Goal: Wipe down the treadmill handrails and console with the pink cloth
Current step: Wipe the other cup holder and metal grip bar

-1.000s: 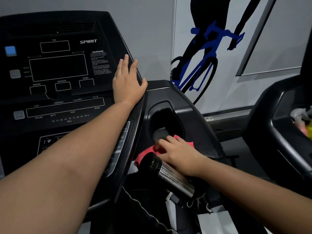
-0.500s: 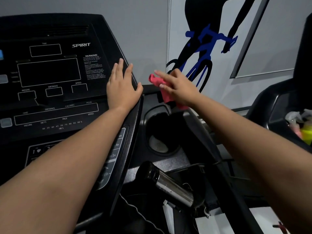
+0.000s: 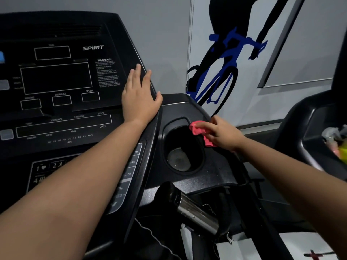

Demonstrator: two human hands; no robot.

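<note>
Black textured plastic forms the treadmill's side tray [image 3: 212, 177], right of the console [image 3: 56, 81]. The pink cloth [image 3: 199, 130] lies bunched on the far-right rim of the tray's cup holder [image 3: 183, 152]. The right hand [image 3: 224, 133] grips it, fingers curled over it and pressing it to the plastic. The left hand [image 3: 139, 100] rests flat on the console's right edge, fingers straight and holding nothing, just beside the white warning text. Nearer, below the cup holder, a metal handrail grip [image 3: 195, 210] angles to the near right. A blue-and-black cyclist graphic [image 3: 225, 53] covers the far wall. A neighbouring machine [image 3: 309, 128] stands at the right, the items in its tray too blurred to name.
</note>
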